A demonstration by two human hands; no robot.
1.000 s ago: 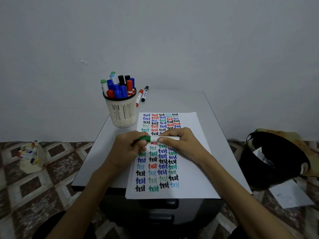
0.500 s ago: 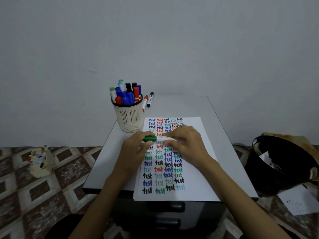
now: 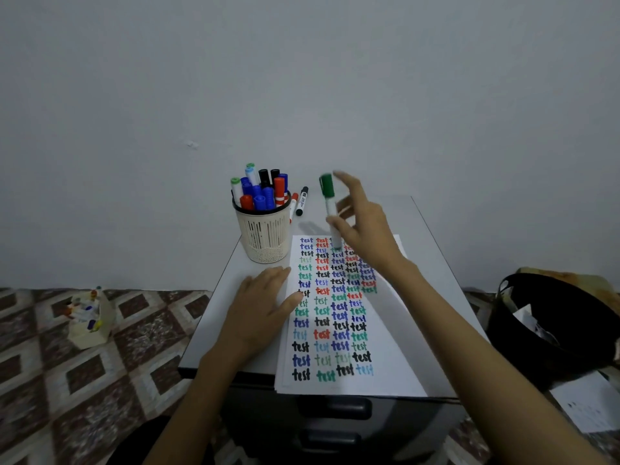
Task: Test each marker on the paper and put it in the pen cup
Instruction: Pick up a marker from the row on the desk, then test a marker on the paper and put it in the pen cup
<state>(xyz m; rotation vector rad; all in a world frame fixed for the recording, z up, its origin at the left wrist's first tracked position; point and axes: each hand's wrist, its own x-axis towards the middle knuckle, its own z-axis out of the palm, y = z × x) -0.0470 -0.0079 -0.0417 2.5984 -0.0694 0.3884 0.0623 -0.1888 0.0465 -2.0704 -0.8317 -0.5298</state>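
Paper (image 3: pixel 385 364): at 6 o'clock on the table (image 3: pixel 432 263), reaching its near edge, filled with rows of "test" in black, blue, red and green.
Left hand (image 3: pixel 261 307): at 9 o'clock of the paper, palm down, fingers straight and together. It holds nothing, and the thumb rests on the sheet's left edge.
Right hand (image 3: pixel 362 226): raised over the sheet's far end at 12 o'clock, thumb and lower fingers pinching the green marker, forefinger sticking up free. Blur hides the exact pinch.
Green marker (image 3: pixel 330 209): near upright, green cap on top, lower end over the top rows; whether it touches the paper cannot be told.
Pen cup (image 3: pixel 265 239): cream and slotted, at 10 o'clock of the paper just off its corner, crowded with stored markers (image 3: pixel 260 196) standing cap up.
Loose pair: a red marker (image 3: pixel 293 203) and a black marker (image 3: pixel 302 201) lie just behind the cup, at its 1 o'clock — likely untested.
Step in hand: judged as carrying the capped green marker to the cup.
Doing it well: the cup looks full, so the marker should travel toward 9 o'clock and go in tail first, aimed at a gap by the rim's right side. It should be released only once the tail sits between the others — the flat left hand could steady the light cup if it tips.
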